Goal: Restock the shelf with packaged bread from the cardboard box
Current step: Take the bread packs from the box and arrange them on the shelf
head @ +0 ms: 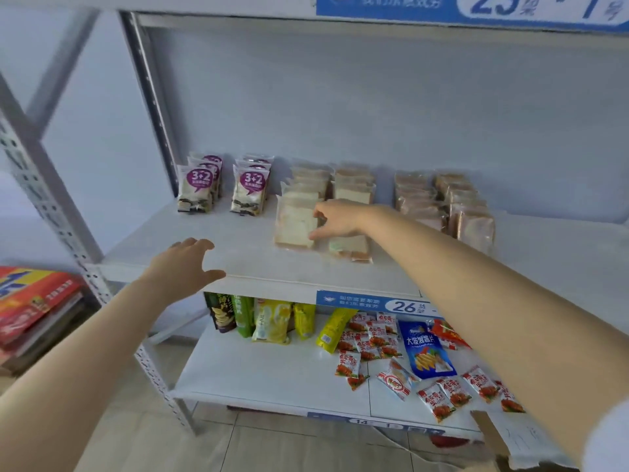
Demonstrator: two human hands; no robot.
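Setting the front bread pack [295, 227] upright looks like the step in hand. The right hand [335, 219] has its grip pinched on that pack's right edge, thumb low, fingers on top. The pack leans back against the left row of white-bread packs [311, 182] on the middle shelf [238, 257]. The left hand [190, 264] hovers over the shelf's front edge w/ grip released, fingers spread, holding nothing.

To do it well: keep the pinch on the wrapper edge, not the slices, since soft bread prob. dents easily. Tip the pack till it stands flush w/ the row behind, then let go slowly so it doesn't slide on the smooth board. If it slips, bring the left hand in as a stop at the pack's foot.

A second pack [350, 247] lies flat just beside it, below the right wrist. It prob. wants standing in front of the right white row [354, 190] after this one. What looks like the cardboard box [485, 425] shows only as a flap at bottom right, contents hidden.
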